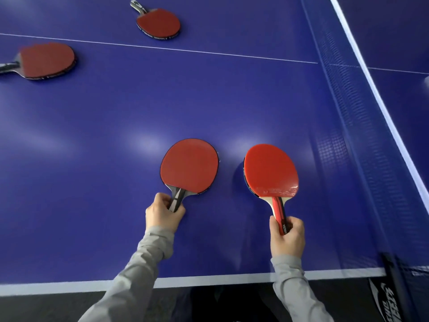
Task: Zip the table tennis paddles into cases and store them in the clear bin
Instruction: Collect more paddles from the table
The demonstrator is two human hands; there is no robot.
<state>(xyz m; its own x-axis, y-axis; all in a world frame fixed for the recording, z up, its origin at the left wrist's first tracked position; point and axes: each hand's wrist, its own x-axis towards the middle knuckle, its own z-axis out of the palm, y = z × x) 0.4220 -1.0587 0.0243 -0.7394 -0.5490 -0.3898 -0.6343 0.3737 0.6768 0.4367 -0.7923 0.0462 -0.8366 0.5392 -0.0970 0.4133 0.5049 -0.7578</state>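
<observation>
My left hand (163, 213) grips the grey-and-black handle of a dark red paddle (189, 167) whose blade lies close to the blue table (104, 140). To its right, my right hand (287, 235) grips the red-and-black handle of a brighter red paddle (270, 170), tilted slightly with its blade just above the table. Two more red paddles lie flat farther off: one at the far left (47, 60) and one at the top centre (159, 23). No case and no clear bin are in view.
The table tennis net (352, 126) with its white top band runs diagonally along the right side. Its black post clamp (392, 270) sits at the near right corner. The table's white-lined near edge (209, 281) crosses below my forearms.
</observation>
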